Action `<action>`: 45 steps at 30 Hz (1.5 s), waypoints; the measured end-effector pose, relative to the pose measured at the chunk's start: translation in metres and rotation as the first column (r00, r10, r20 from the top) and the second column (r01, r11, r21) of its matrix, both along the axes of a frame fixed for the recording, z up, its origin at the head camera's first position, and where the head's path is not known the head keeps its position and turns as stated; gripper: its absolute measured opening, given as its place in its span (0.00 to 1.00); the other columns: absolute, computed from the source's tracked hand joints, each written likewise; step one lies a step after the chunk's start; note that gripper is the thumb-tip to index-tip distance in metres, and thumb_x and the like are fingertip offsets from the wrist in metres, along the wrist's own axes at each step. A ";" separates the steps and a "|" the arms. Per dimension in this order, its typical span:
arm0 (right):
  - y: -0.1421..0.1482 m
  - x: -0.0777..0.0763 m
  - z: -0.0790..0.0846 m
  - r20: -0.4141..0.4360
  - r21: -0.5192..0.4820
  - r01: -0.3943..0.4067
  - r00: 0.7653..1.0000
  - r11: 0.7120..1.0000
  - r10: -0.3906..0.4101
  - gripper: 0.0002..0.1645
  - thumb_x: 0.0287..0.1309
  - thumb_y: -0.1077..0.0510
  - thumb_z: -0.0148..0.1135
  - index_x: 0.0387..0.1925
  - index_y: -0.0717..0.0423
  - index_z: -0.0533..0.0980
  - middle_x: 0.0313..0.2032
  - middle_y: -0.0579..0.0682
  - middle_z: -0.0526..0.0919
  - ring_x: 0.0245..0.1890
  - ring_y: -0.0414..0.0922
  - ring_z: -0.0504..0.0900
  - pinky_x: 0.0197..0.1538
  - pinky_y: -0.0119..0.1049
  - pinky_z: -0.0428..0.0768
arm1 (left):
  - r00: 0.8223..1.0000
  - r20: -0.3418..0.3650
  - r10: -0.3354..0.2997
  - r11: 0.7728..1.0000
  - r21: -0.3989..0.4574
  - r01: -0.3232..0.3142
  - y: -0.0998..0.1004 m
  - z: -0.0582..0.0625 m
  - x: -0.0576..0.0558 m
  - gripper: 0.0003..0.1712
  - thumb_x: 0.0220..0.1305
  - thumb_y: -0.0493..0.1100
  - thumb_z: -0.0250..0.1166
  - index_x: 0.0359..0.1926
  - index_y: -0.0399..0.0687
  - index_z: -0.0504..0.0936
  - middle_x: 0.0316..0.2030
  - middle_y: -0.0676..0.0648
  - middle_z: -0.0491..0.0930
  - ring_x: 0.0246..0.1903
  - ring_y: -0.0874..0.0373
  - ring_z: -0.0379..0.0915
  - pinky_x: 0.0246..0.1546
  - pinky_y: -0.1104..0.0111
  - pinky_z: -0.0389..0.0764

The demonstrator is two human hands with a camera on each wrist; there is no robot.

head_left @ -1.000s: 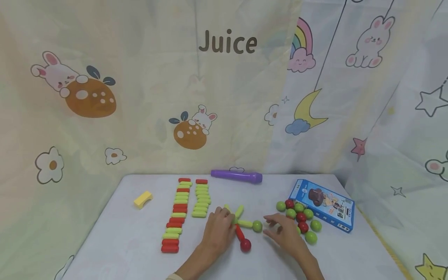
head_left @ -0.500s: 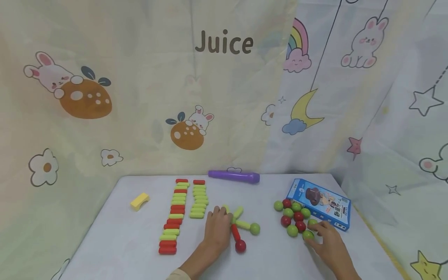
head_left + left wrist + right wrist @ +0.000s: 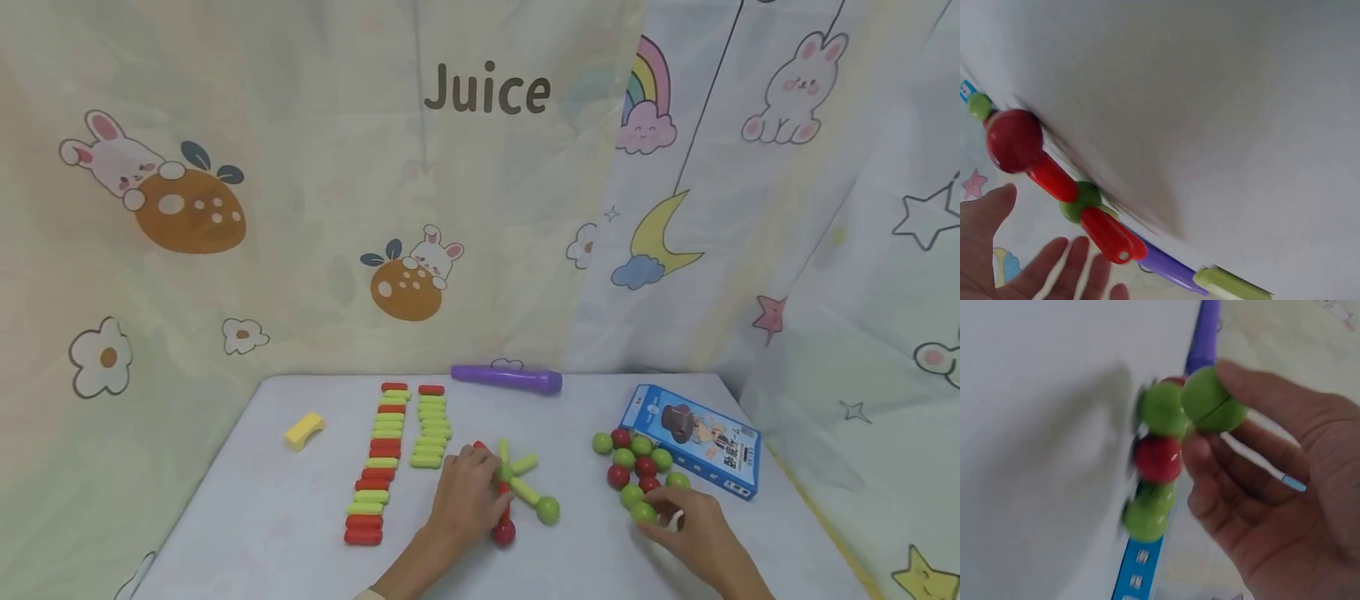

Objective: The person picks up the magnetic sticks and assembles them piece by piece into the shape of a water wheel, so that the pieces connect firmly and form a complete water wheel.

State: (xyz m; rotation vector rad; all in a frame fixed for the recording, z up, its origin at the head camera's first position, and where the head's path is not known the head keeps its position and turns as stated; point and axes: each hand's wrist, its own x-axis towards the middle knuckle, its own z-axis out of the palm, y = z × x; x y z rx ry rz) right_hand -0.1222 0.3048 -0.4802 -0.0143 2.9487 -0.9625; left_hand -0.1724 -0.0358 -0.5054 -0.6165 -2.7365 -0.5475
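Note:
A star-like toy (image 3: 523,490) of green and red sticks round a green hub lies mid-table. One green arm ends in a green ball (image 3: 548,510), and a red arm ends in a red ball (image 3: 1015,141). My left hand (image 3: 467,498) is at the toy's left side, its fingers by the hub; in the left wrist view thumb and fingers are spread apart. My right hand (image 3: 697,525) pinches a green ball (image 3: 1213,400) between thumb and fingers, in front of a cluster of red and green balls (image 3: 646,467).
Two columns of red and green sticks (image 3: 386,443) lie left of the toy. Further left is a yellow arched block (image 3: 304,431). A purple baton-like tube (image 3: 506,379) lies along the back edge. A blue box (image 3: 693,437) lies behind the balls.
My right hand has moved right from beside the toy to the balls and taken a green one. The toy has turned clockwise under my left hand, which stays near the same place.

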 end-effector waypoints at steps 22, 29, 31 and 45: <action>-0.087 -0.076 -0.024 -0.176 -0.330 -0.126 0.982 0.936 0.070 0.20 0.55 0.69 0.80 0.50 0.59 0.87 0.45 0.52 0.91 0.46 0.50 0.90 0.49 0.35 0.88 | 0.897 0.437 0.068 0.962 0.211 -0.175 -0.014 -0.003 0.038 0.15 0.59 0.40 0.83 0.43 0.39 0.89 0.29 0.53 0.76 0.29 0.59 0.70 0.31 0.66 0.77; -0.085 -0.074 -0.033 -0.135 -0.315 -0.072 0.990 0.946 0.030 0.20 0.52 0.72 0.80 0.48 0.58 0.88 0.44 0.51 0.92 0.46 0.49 0.90 0.49 0.36 0.88 | 0.884 0.468 0.001 0.936 0.311 -0.167 -0.029 -0.001 0.028 0.19 0.60 0.35 0.81 0.49 0.30 0.88 0.32 0.49 0.78 0.33 0.58 0.72 0.33 0.67 0.82; -0.085 -0.073 -0.036 -0.128 -0.303 -0.059 0.992 0.951 0.021 0.21 0.51 0.72 0.81 0.46 0.55 0.88 0.43 0.48 0.92 0.45 0.47 0.90 0.48 0.35 0.88 | 0.887 0.462 -0.017 0.933 0.327 -0.152 -0.031 -0.002 0.026 0.19 0.60 0.33 0.80 0.50 0.29 0.88 0.32 0.49 0.77 0.33 0.59 0.72 0.31 0.69 0.80; -0.087 -0.069 -0.042 -0.151 -0.238 -0.079 0.988 0.968 0.043 0.24 0.45 0.68 0.86 0.46 0.51 0.89 0.44 0.45 0.92 0.44 0.44 0.88 0.46 0.33 0.87 | 0.875 0.484 -0.019 0.918 0.355 -0.176 -0.035 -0.001 0.024 0.21 0.62 0.35 0.79 0.54 0.29 0.86 0.35 0.48 0.78 0.35 0.58 0.72 0.32 0.69 0.79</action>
